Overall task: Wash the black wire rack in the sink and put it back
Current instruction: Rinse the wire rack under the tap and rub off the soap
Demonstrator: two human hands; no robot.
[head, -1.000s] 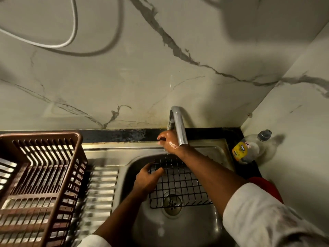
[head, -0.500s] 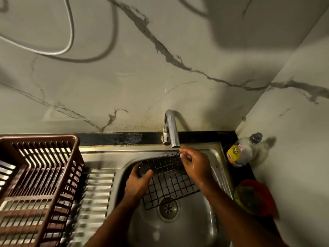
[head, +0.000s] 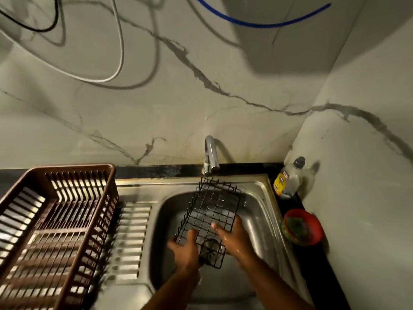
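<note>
Rack (head: 212, 211) blk wire; sink (head: 263, 211) shiny steel

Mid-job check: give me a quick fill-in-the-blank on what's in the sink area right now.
1. Both hands hold the black wire rack over the ____.
2. The rack's far end sits just below the ____.
3. The brown dish basket stands to the ____ of the basin.
4. The bowl beside the soap bottle is ____ in colour.

Missing words: sink; faucet; left; red

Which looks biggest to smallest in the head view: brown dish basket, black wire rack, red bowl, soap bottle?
1. Brown dish basket, by far the largest, though it is cut off by the frame and close to the camera.
2. Black wire rack, held over the sink by both hands.
3. Red bowl and soap bottle: too alike to rank.
</note>
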